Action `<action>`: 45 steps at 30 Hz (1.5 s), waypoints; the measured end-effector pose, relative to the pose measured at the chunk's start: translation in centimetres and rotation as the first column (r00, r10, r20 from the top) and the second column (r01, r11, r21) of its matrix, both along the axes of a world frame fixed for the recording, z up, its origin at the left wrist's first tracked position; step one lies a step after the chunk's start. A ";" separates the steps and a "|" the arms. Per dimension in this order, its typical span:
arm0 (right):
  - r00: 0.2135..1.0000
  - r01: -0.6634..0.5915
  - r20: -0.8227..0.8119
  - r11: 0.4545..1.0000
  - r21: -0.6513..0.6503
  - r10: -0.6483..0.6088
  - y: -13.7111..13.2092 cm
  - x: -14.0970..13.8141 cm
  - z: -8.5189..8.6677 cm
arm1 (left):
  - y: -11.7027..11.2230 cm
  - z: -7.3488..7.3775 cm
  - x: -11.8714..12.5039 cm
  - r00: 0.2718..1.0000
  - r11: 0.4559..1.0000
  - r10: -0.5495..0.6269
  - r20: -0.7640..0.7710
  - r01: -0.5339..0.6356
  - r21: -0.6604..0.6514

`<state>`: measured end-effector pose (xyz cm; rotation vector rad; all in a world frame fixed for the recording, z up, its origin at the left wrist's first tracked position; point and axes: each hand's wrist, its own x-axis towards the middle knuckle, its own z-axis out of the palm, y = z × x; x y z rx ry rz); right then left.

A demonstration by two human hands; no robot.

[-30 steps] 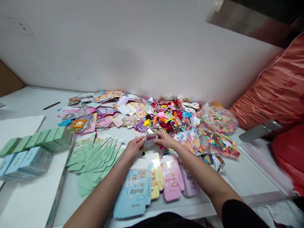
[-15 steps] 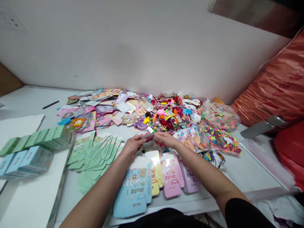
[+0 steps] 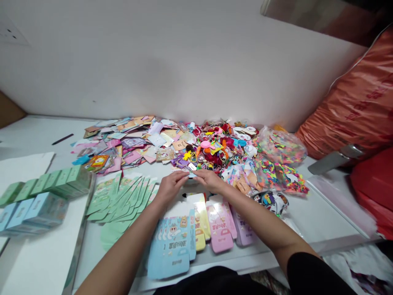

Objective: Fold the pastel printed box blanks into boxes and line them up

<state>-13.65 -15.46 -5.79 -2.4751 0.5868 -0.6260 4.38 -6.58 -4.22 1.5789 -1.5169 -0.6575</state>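
Note:
My left hand [image 3: 172,184] and my right hand [image 3: 209,180] meet above the near edge of the heap. Both are closed, pinching a small flat piece [image 3: 192,175] with a pale blue face between their fingertips; its kind is too small to tell. Just beyond the fingers lies a heap of small trinkets [image 3: 211,149], bright and mixed. Below my wrists rest flattened cartons: a blue stack [image 3: 172,250], a yellow one [image 3: 201,225], a pink one [image 3: 221,229] and a purple one [image 3: 244,229], the last partly covered by my right forearm.
Fanned green cartons [image 3: 123,200] lie left of my left arm. Farther left, folded green boxes [image 3: 66,180] and blue boxes [image 3: 43,211] stand on a white board [image 3: 46,258]. Cards [image 3: 132,139] pile along the wall. Bags of colourful bits [image 3: 281,147], a metal flask [image 3: 334,159] and orange sacks [image 3: 353,98] are right.
The small flat piece between my fingertips has turned, its dark pinkish side giving way to a pale blue one. My hands have drawn slightly closer together, and the view has shifted a little.

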 end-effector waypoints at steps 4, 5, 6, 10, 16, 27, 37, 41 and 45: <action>0.998 0.018 -0.068 1.000 0.003 -0.018 -0.5 0.3 0.0 | -0.2 0.1 0.4 0.994 1.000 0.026 0.103 -0.027 0.006; 0.997 0.018 -0.071 1.000 0.011 -0.017 -0.5 0.4 0.0 | -0.3 0.2 0.3 0.994 0.999 0.037 0.105 -0.038 0.007; 0.997 0.020 -0.072 1.000 0.016 -0.018 -0.6 0.5 0.1 | -0.3 0.1 0.2 0.994 0.999 0.045 0.102 -0.046 0.006; 0.997 0.035 -0.071 0.999 0.003 -0.034 -0.6 0.3 -0.1 | 0.0 -0.2 0.1 0.989 0.999 0.009 0.146 -0.002 -0.043; 0.996 -0.024 -0.084 0.977 -0.212 0.006 0.0 -0.3 -1.4 | 0.6 -1.5 0.6 0.967 0.997 -0.019 0.253 0.038 -0.069; 0.966 0.248 0.129 0.941 -0.231 -0.223 1.7 1.1 0.0 | -0.7 1.0 -0.4 0.986 0.979 0.164 -0.042 -0.168 -0.116; 0.949 0.303 0.200 0.872 -0.384 -0.242 6.1 0.9 5.2 | 2.9 7.2 -2.3 0.844 0.953 0.266 -0.465 -0.302 -0.003; 0.961 0.267 0.190 0.859 -0.436 -0.202 7.0 0.0 5.7 | 4.2 7.7 -2.6 0.879 0.956 0.242 -0.411 -0.287 -0.052; 0.971 0.211 0.196 0.878 -0.431 -0.137 7.3 -0.5 6.3 | 5.2 8.0 -2.9 0.915 0.952 0.227 -0.335 -0.281 -0.123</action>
